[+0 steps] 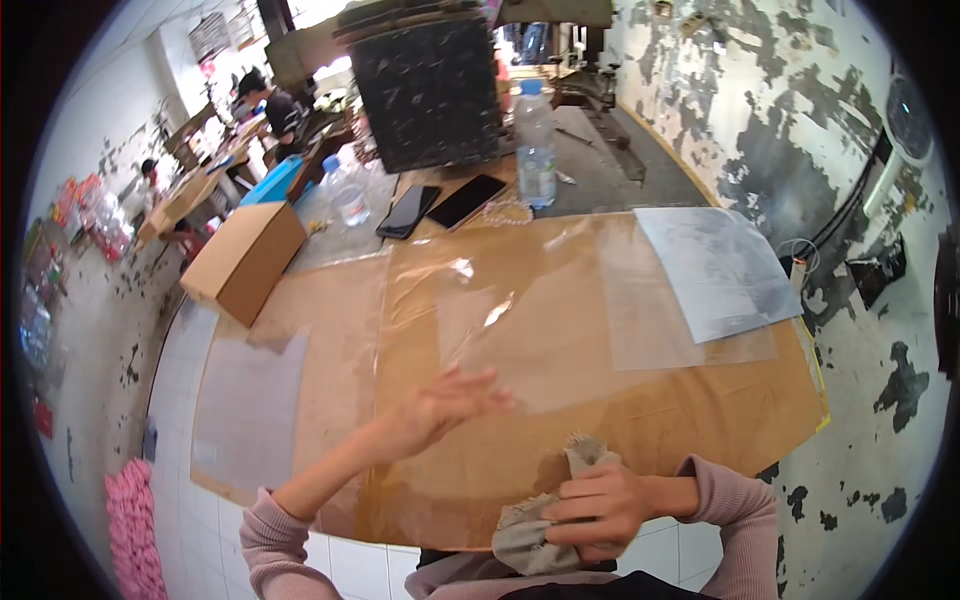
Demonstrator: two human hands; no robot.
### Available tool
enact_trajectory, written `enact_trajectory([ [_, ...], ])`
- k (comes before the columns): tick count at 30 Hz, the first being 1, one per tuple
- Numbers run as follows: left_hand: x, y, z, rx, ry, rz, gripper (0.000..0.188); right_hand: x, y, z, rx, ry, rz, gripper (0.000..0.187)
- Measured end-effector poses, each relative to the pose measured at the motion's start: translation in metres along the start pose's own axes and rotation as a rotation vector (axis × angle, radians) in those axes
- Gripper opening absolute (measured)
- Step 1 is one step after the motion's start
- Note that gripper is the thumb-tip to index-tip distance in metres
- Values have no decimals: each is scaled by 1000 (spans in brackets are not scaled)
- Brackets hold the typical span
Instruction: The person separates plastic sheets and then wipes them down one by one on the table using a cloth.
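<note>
My right hand [603, 502] is closed around a crumpled grey-beige cloth [530, 535] at the near edge of the table, with folds sticking out above and below the fingers. Over the middle of the table, my left hand [445, 408] has its fingers stretched out, slightly blurred, and nothing shows in it. Beneath and beyond it lies a clear plastic sheet [540, 345] on the brown cardboard table cover [690, 425]. I cannot tell whether the left hand touches the surface.
A white-blue stack of sheets [715, 270] lies at the right, a translucent sheet [250, 410] at the left. Farther back are a cardboard box [250, 260], two phones [410, 212], water bottles [535, 145] and a dark board [425, 95]. People work at the far left.
</note>
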State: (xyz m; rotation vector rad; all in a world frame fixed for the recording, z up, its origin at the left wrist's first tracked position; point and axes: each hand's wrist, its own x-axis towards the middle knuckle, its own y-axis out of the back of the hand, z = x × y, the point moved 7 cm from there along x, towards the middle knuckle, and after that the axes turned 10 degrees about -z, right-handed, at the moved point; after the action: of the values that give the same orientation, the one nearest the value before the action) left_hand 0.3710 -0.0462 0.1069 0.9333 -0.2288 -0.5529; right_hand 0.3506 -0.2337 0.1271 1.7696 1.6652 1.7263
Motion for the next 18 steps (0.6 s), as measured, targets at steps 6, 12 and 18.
enact_trajectory([
  [6, -88, -69, -17, 38, 81, -62, 45, 13, 11, 21, -42, -194, -133, 27],
  [12, -121, -78, 16, 715, 343, 188, 50, 40, 16, 67, -31, -403, -47, 24],
  [18, -132, -143, 40, 555, 546, 357, 42, 110, -28, 72, -53, -273, -176, 28],
])
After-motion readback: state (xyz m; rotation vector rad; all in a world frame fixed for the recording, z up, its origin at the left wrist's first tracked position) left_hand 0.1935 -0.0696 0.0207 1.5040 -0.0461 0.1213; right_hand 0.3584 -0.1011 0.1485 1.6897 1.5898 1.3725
